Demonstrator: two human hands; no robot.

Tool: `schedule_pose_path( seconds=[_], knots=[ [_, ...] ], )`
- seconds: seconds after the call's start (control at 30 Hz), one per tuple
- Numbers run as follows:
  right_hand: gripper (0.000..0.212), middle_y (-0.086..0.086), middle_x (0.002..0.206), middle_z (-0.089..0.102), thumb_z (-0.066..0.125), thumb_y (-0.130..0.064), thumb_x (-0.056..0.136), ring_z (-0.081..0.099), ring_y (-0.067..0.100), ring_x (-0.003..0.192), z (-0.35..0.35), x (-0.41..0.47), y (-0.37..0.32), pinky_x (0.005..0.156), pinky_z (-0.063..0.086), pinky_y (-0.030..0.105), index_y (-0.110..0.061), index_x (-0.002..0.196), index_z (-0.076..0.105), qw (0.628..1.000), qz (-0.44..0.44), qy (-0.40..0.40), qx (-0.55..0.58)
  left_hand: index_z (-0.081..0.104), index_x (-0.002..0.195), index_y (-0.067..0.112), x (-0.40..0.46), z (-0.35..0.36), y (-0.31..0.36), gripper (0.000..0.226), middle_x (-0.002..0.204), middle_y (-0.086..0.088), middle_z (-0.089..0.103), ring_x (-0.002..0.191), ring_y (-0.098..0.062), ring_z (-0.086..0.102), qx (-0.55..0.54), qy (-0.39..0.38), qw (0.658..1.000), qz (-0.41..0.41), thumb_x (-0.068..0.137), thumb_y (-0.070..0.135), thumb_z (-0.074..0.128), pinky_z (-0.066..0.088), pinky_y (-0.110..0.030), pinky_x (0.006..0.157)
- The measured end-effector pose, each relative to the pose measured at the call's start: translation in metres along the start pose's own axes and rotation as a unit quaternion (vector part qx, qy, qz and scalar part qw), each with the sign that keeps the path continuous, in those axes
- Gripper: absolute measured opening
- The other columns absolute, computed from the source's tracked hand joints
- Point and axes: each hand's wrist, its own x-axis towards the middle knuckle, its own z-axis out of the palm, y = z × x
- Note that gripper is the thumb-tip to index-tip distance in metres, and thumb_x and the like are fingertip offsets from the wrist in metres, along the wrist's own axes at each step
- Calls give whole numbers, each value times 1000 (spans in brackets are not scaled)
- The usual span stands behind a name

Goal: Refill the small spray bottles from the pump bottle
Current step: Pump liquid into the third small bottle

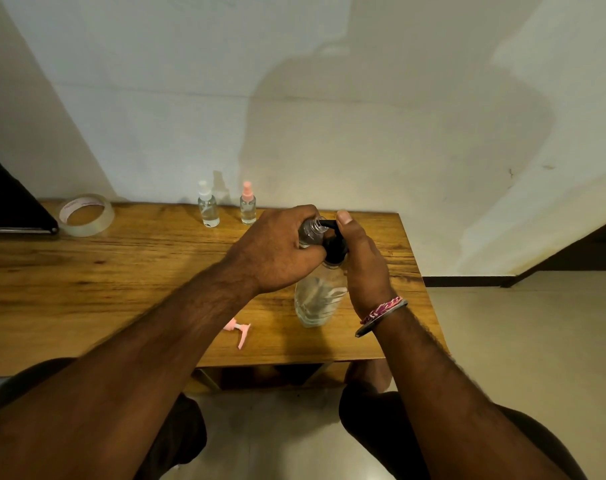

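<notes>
Wooden surface (121, 271) carries everything, wall right behind it. Pump bottle (317, 299) is the biggest item: clear, upright, near the right end of the surface, liquid visible inside. Right hand (362, 261) sits on its black pump head (334, 249), fingers wrapped round the head, thumb up over the top. Left hand (277, 249) holds an uncapped small spray bottle (312, 232), fingers curled round its body, neck tipped toward the black nozzle so the mouth is at or touching the spout tip.

Step in hand, as I read it: pumping liquid into the open neck. To do it well: keep the mouth square under the spout, press slow and full, keep the big bottle planted so it doesn't rock. Stop short of the neck. Fill level is hidden by the left fingers, can't tell.

Tape roll (86, 214) at the far left, idle. White-capped spray bottle (208, 209) and pink-capped spray bottle (248, 206) stand upright by the wall, well apart from the hands, some liquid in both. Loose pink sprayer top (239, 332) lies flat near the front edge, likely belongs to the held bottle.
</notes>
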Motion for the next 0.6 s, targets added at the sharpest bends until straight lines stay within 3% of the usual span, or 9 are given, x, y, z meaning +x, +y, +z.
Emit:
schedule_pose_path(
  seconds=[0.13, 0.23, 0.3, 0.43, 0.53, 0.6],
  knots=[
    [44, -11, 87, 79, 46, -44, 102, 72, -1, 87, -1, 3, -1, 82, 50, 23, -42, 76, 81, 1000, 4, 2, -15, 59, 77, 29, 0, -2, 0, 22, 67, 9, 64, 60, -8, 57, -10, -3, 1000, -5, 83, 14, 74, 46, -30, 56],
    [38, -4, 97, 80, 52, -58, 96, 73, 9, 98, -2, 2, 2, 94, 53, 35, -39, 83, 82, 1000, 9, -5, -7, 57, 76, 32, 0, -3, 2, 25, 68, 11, 64, 60, -6, 57, -5, -4, 1000, -2, 83, 15, 74, 45, -27, 56],
    [37, -3, 96, 80, 50, -56, 92, 73, 11, 99, -1, 2, 4, 98, 53, 39, -41, 84, 82, 1000, 12, -2, 5, 58, 78, 31, 0, -3, 2, 23, 69, 10, 64, 61, -6, 57, 0, -8, 1000, 0, 84, 16, 74, 44, -25, 56],
    [35, -8, 86, 79, 50, -50, 92, 72, 6, 90, 2, 1, 6, 95, 52, 40, -41, 79, 82, 999, 8, 8, 30, 59, 81, 31, 0, -2, 2, 23, 71, 10, 65, 62, -7, 58, 5, -13, 1000, 4, 84, 15, 74, 42, -20, 54],
    [43, -12, 76, 76, 51, -41, 102, 69, -1, 79, 4, 2, 7, 83, 50, 30, -41, 70, 81, 998, 9, 27, 48, 58, 82, 33, 1, 0, 2, 24, 72, 11, 65, 63, -5, 58, 10, -16, 1000, 7, 83, 15, 75, 39, -15, 53],
    [41, -12, 75, 75, 52, -42, 99, 68, -2, 77, 4, 3, 7, 81, 48, 29, -40, 70, 81, 999, 5, 29, 44, 59, 84, 32, 1, 0, 1, 24, 73, 12, 65, 63, -5, 59, 9, -17, 1000, 6, 83, 14, 75, 39, -16, 54]
  ],
)
